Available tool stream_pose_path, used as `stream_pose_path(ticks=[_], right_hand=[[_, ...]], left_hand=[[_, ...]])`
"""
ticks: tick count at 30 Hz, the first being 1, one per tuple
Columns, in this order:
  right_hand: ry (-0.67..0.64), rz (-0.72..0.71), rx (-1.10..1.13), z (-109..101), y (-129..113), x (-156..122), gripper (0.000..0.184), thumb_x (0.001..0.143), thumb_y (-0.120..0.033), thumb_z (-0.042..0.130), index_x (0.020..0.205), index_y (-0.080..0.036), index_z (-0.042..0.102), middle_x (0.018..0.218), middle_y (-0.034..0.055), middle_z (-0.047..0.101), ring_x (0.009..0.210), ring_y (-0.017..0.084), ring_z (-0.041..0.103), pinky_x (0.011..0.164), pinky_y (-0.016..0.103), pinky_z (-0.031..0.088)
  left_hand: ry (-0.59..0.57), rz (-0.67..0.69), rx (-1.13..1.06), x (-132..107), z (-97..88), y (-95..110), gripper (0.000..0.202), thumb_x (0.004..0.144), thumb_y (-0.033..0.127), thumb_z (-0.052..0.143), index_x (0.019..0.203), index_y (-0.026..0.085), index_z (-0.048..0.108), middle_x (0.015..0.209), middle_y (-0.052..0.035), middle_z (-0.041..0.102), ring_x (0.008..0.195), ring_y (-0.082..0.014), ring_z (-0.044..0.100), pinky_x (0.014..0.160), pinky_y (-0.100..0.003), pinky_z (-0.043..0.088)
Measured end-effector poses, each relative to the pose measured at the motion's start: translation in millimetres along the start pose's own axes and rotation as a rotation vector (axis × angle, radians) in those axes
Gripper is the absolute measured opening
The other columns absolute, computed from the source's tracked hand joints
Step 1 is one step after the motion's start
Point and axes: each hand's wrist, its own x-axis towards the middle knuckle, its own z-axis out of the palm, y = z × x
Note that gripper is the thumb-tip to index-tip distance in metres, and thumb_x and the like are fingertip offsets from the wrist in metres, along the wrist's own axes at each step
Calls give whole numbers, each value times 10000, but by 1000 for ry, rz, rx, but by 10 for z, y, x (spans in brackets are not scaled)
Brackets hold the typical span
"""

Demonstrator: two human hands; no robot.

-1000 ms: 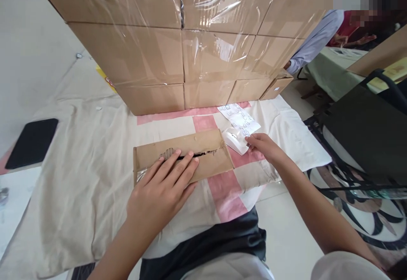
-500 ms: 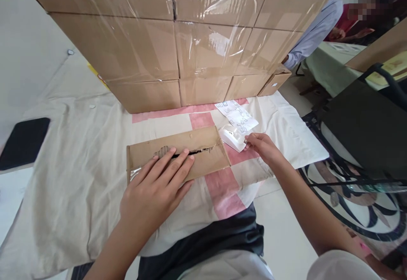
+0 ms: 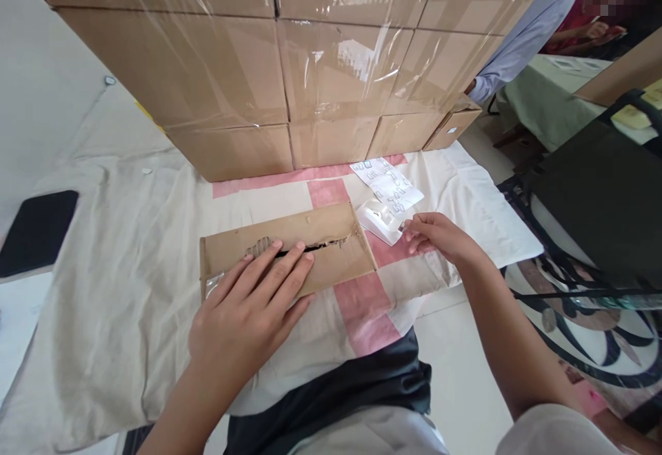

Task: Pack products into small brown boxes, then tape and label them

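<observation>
My left hand (image 3: 253, 300) lies flat with spread fingers on a closed brown cardboard box (image 3: 336, 262), pressing on its top. A ragged dark tear runs along the middle of that face, partly hidden by the fingers. Just right of the box, my right hand (image 3: 432, 234) pinches something tiny between thumb and fingertips; it looks like a small metallic piece, too small to name. Those fingertips are at the edge of a clear-and-white plastic packet (image 3: 383, 224). Behind the packet lies a paper sheet (image 3: 396, 183) with small drawn shapes, which the packet partly overlaps.
A tall stack of taped cardboard boxes (image 3: 331, 83) rises at the back of the cloth-covered table (image 3: 124, 255). A black flat object (image 3: 38, 231) lies at far left. Past the stack is a person's sleeve (image 3: 522, 41); a dark chair (image 3: 600, 193) stands at right.
My right hand has shifted slightly right, its lower fingers a little looser while the pinch stays. My left hand stays on the box. The view has moved slightly.
</observation>
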Motion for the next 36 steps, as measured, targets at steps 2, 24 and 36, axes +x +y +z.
stream_pose_path(ticks=[2, 24, 36], right_hand=[[-14, 7, 5, 11, 14, 23, 446, 765, -564, 808, 685, -152, 657, 634, 99, 712, 578, 165, 673, 543, 244, 502], [-98, -185, 253, 61, 257, 13, 413, 734, -557, 839, 726, -166, 707, 789, 57, 705, 668, 124, 591, 662, 243, 488], [7, -219, 276, 136, 320, 76, 497, 657, -612, 886, 613, -180, 646, 633, 3, 579, 597, 110, 490, 594, 248, 410]], left_hand=[[-6, -2, 1, -1, -5, -3, 448, 964, 359, 679, 1372, 182, 633, 1432, -4, 633, 1251, -281, 651, 1031, -403, 469], [-11, -15, 6, -3, -7, 7, 458, 959, 360, 684, 1388, 210, 622, 1429, 9, 637, 1242, -274, 654, 993, -393, 472], [-10, -21, -5, -2, -16, 12, 451, 953, 343, 690, 1381, 216, 625, 1416, -2, 652, 1249, -273, 650, 999, -383, 474]])
